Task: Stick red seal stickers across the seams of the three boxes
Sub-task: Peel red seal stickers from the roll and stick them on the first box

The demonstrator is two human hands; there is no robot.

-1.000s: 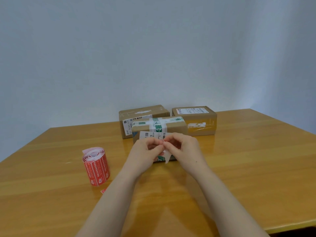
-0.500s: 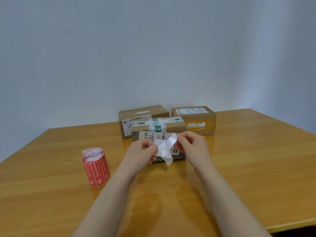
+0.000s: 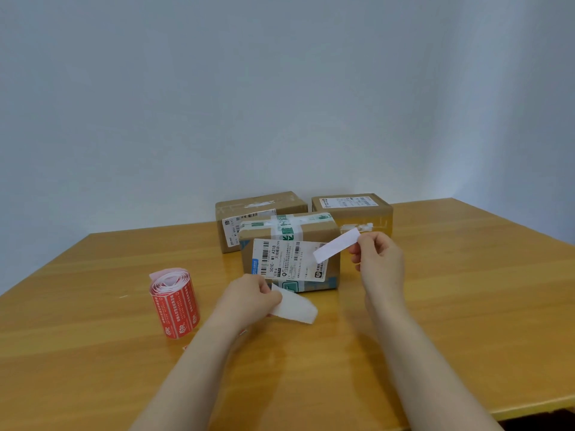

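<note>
The hands have drawn apart. The right hand (image 3: 379, 262) pinches a narrow white strip (image 3: 336, 248), probably the peeled sticker seen from behind, in front of the taped front box (image 3: 289, 234). The left hand (image 3: 249, 297) grips the backing paper (image 3: 295, 307) just before that box. The sticker roll (image 3: 175, 303) stands to the box's left. No red shows on its seam yet.

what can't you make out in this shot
- Head view: the strip pinched by the right hand shows only a white side; its other face is turned away.
- The back left box is partly hidden by the front box.
- Print on the red sticker roll is too small to read.
- The left hand hides part of its white paper.
</note>
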